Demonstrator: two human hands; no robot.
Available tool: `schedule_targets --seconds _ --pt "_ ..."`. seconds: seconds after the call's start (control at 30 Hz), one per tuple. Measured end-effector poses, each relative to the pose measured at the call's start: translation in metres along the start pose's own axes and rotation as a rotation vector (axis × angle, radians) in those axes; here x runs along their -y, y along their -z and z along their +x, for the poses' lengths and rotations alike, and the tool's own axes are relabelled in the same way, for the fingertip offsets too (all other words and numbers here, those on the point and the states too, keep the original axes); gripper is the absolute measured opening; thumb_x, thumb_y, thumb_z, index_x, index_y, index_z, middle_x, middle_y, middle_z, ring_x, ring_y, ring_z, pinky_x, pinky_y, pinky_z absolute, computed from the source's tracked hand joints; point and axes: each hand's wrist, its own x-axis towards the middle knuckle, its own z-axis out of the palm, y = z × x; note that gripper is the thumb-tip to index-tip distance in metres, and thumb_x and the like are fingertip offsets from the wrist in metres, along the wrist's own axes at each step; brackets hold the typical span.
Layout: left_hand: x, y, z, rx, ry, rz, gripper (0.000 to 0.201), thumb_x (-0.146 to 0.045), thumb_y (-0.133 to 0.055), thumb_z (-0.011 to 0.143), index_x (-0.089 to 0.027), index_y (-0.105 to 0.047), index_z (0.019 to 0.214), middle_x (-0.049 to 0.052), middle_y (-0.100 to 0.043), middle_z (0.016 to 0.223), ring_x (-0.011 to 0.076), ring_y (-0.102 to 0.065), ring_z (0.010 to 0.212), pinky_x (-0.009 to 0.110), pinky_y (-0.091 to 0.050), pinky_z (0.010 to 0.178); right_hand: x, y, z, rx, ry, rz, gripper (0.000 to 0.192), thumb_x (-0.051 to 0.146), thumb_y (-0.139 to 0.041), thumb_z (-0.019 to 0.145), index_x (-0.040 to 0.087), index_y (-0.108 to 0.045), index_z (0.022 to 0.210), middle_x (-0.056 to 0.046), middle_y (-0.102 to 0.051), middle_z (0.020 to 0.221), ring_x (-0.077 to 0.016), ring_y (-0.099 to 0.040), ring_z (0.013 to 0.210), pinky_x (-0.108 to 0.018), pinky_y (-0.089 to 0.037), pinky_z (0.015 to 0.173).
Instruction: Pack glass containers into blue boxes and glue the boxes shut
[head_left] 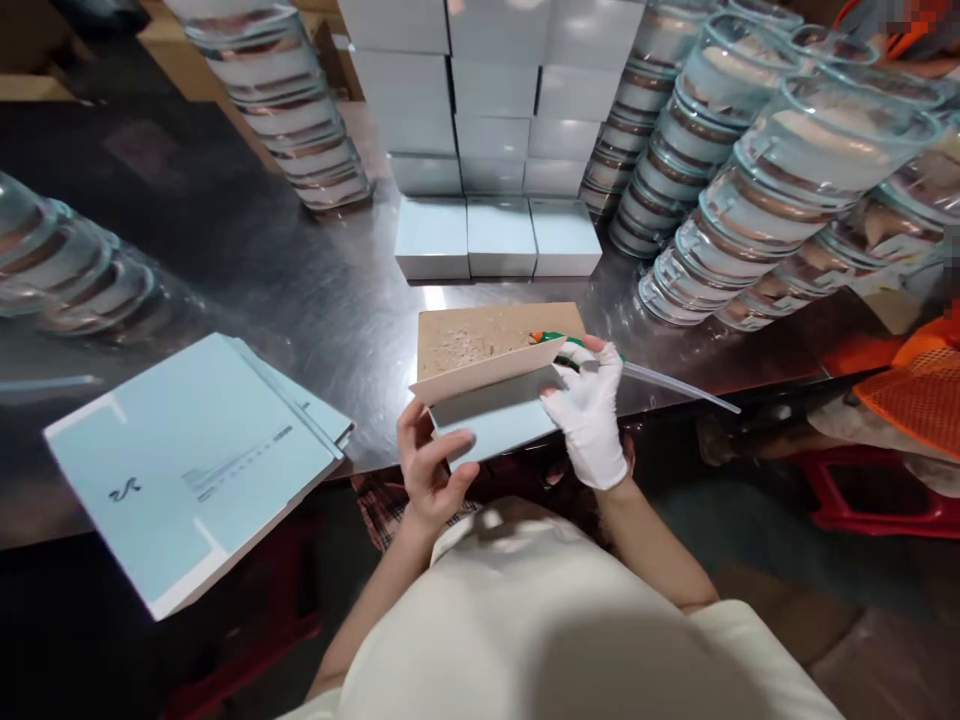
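A pale-blue folded card, perhaps a box blank, is held tilted at the table's front edge with one long flap raised. My left hand, bare, grips its left end, fingers behind and in front of it. My right hand, in a white glove, pinches the right end with thumb and fingers. Behind the card lies a scuffed brown board. A green tool with an orange tip shows just beyond my right fingers, partly hidden; I cannot make out its kind.
Flat pale-blue printed card blanks lie stacked at the left. White boxes are piled at the back. Stacks of clear round tubs stand on the right, another stack at back left. A translucent rod juts past the table edge.
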Motion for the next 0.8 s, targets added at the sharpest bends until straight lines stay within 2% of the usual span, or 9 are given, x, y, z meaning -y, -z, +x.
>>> schedule_targets --seconds 0.07,0.17,0.27,0.37,0.47,0.53,0.6,0.7,0.8 --pt "0.003 0.008 0.008 0.005 -0.139 0.021 0.039 -0.062 -0.065 0.097 -0.025 -0.075 0.104 0.009 -0.058 0.135 0.0263 -0.062 0.125 0.039 -0.053 0.101 -0.006 0.025 0.002 -0.028 -0.049 -0.221 0.048 0.062 -0.06 0.097 0.026 -0.057 0.13 -0.01 -0.068 0.131 -0.0229 -0.068 0.117 -0.039 -0.053 0.107" --pt "0.007 0.015 0.02 0.038 -0.217 0.003 0.048 -0.069 -0.065 0.094 -0.024 -0.077 0.107 0.009 -0.061 0.126 0.0251 -0.063 0.118 0.037 -0.053 0.098 -0.019 0.063 0.008 -0.116 -0.296 -0.806 0.048 0.064 -0.053 0.099 0.02 -0.068 0.107 -0.013 -0.072 0.116 -0.028 -0.069 0.109 -0.042 -0.052 0.103" --pt "0.012 0.012 0.027 0.064 -0.271 -0.031 0.055 -0.074 -0.073 0.085 -0.025 -0.075 0.109 0.007 -0.062 0.115 0.0261 -0.061 0.117 0.038 -0.052 0.1 -0.029 0.081 0.018 -0.055 -0.572 -1.147 0.049 0.055 -0.07 0.089 0.019 -0.067 0.123 -0.016 -0.072 0.125 -0.0324 -0.07 0.116 -0.04 -0.053 0.099" --pt "0.017 0.0 0.03 0.032 -0.272 -0.032 0.047 -0.061 -0.086 0.079 -0.027 -0.069 0.106 0.005 -0.06 0.116 0.0257 -0.059 0.12 0.04 -0.051 0.101 -0.037 0.086 0.029 -0.006 -0.692 -1.114 0.054 0.045 -0.076 0.083 0.016 -0.066 0.128 -0.018 -0.074 0.126 -0.0343 -0.072 0.118 -0.038 -0.052 0.097" --pt "0.018 -0.009 0.032 -0.031 -0.259 -0.023 0.041 -0.058 -0.084 0.08 -0.026 -0.065 0.098 0.005 -0.059 0.115 0.0251 -0.061 0.114 0.041 -0.052 0.096 -0.042 0.091 0.039 0.025 -0.7 -0.998 0.035 0.04 -0.081 0.075 0.015 -0.074 0.099 -0.017 -0.079 0.107 -0.0359 -0.074 0.11 -0.036 -0.052 0.09" --pt "0.013 -0.007 0.033 -0.083 -0.247 -0.012 0.041 -0.059 -0.082 0.081 -0.025 -0.065 0.095 0.005 -0.059 0.11 0.0254 -0.062 0.112 0.042 -0.051 0.097 -0.043 0.096 0.045 0.041 -0.687 -0.909 0.023 0.037 -0.081 0.071 0.016 -0.071 0.077 -0.012 -0.077 0.085 -0.0324 -0.076 0.094 -0.032 -0.052 0.079" --pt "0.002 0.002 0.028 -0.131 -0.218 0.001 0.038 -0.055 -0.084 0.081 -0.025 -0.067 0.098 0.004 -0.06 0.107 0.0259 -0.06 0.118 0.041 -0.048 0.103 -0.042 0.1 0.049 0.038 -0.694 -0.789 0.023 0.035 -0.078 0.072 0.017 -0.065 0.066 -0.008 -0.071 0.066 -0.0266 -0.074 0.073 -0.029 -0.051 0.066" --pt "-0.014 0.016 0.013 -0.138 -0.092 0.011 0.033 -0.047 -0.084 0.083 -0.027 -0.07 0.105 0.003 -0.062 0.104 0.0262 -0.056 0.126 0.039 -0.044 0.109 -0.035 0.104 0.051 -0.005 -0.685 -0.601 0.02 0.034 -0.07 0.076 0.017 -0.061 0.072 -0.007 -0.068 0.061 -0.0211 -0.069 0.06 -0.028 -0.052 0.057" --pt "-0.022 0.012 -0.005 -0.09 0.187 -0.002 0.034 -0.051 -0.08 0.086 -0.026 -0.071 0.107 0.005 -0.064 0.111 0.025 -0.061 0.118 0.035 -0.049 0.1 -0.022 0.102 0.044 -0.093 -0.588 -0.456 0.028 0.037 -0.071 0.075 0.018 -0.057 0.09 -0.004 -0.071 0.071 -0.0185 -0.071 0.062 -0.027 -0.057 0.057"
